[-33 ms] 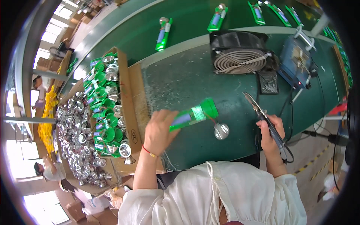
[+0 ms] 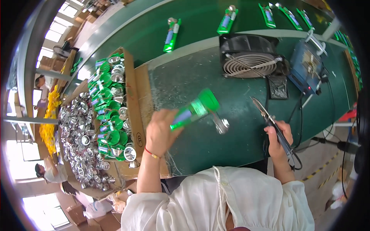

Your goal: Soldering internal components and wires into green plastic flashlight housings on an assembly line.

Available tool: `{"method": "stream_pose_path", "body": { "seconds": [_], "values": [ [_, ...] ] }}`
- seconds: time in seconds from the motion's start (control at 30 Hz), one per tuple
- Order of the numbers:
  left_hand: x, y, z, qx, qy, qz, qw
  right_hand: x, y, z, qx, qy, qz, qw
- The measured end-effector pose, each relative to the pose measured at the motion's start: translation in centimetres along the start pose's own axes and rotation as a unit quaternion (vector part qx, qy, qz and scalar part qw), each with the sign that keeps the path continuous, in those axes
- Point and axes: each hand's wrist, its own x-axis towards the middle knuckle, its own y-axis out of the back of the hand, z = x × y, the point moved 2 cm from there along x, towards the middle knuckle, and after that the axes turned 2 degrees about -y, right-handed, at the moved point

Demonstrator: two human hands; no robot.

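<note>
A green flashlight body [image 2: 198, 108] is gripped at its narrow end by my left hand [image 2: 162, 129], its wide flared end up and to the right. From that wide end a silver reflector cup [image 2: 221, 125] dangles on wires, blurred by motion. My right hand [image 2: 280, 134] is closed around the dark handle of a soldering iron [image 2: 275, 125], whose tip points up and left, apart from the flashlight. Beneath both hands lies the dark green bench top [image 2: 200, 148]. To the left, a cardboard box [image 2: 135, 104] holds several green flashlight bodies with silver reflectors.
A black fan [image 2: 249, 57] with a wire guard stands at the back, beside a blue soldering station [image 2: 306, 65] with cables. Green flashlight pieces [image 2: 172, 35] lie along the far strip. Loose silver reflectors [image 2: 79, 142] are heaped at far left; two people are in the background.
The flashlight body in my left hand has tilted more upward, its wide end shifting up and left. The hanging reflector has swung up and left. My right hand and the iron stay nearly put.
</note>
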Motion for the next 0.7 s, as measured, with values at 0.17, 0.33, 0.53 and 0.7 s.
{"method": "stream_pose_path", "body": {
  "seconds": [0.17, 0.33, 0.53, 0.7],
  "values": [
    [9.5, 1.0, -5.4, 0.033, 0.137, 0.239, 0.961, -0.5, -1.0, 1.1, -0.005, -0.017, -0.017, 1.000],
    [19.7, -1.1, -12.1, 0.131, 0.312, 0.143, 0.930, -1.1, -1.0, 1.6, -0.015, -0.001, -0.035, 0.999],
    [20.2, 1.4, -11.1, 0.236, 0.229, 0.121, 0.937, -1.2, -1.1, 1.9, -0.001, -0.011, -0.036, 0.999],
    [15.9, 11.3, -10.5, 0.254, 0.136, 0.069, 0.955, -1.3, -1.2, 2.7, 0.029, -0.044, -0.024, 0.998]
  ]
}}
